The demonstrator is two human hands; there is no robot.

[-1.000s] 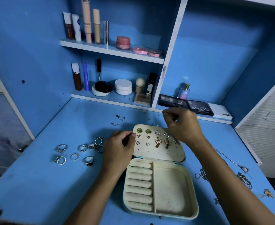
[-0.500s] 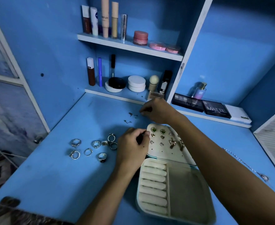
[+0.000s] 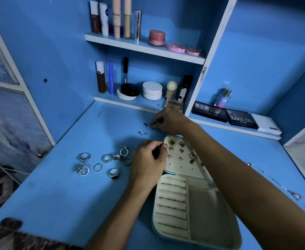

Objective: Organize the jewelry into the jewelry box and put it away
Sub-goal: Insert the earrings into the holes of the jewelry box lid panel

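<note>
Right hand [image 3: 167, 121] is reaching across to the far side of the blue desk [image 3: 61, 192], fingertips drawn together and pinching at one of the small loose earrings [image 3: 145, 125] lying there; the piece itself is too small to tell if it is lifted. A second little earring [image 3: 142, 133] is lying just nearer, apart from the fingers. Left hand [image 3: 149, 159] is sitting at the left edge of the open jewelry box [image 3: 193, 204], fingers curled with thumb and forefinger closing on the lid [image 3: 184, 159] corner; a dark gap is showing inside the curl. The lid is lying back flat, its peg panel carrying pairs of studs [image 3: 176, 143], two green ones at the top, hearts below, a butterfly pair partly under the right forearm. The box base is showing ring rolls [image 3: 171, 201] on the left and a plain tray on the right. Loose rings [image 3: 104, 162] are lying in a cluster on the desk left of the left hand. A chain necklace [image 3: 274, 181] is trailing along the desk at right. Cosmetics are standing on the shelves [image 3: 144, 48] behind, with eyeshadow palettes [image 3: 225, 115] on the right ledge.
</note>
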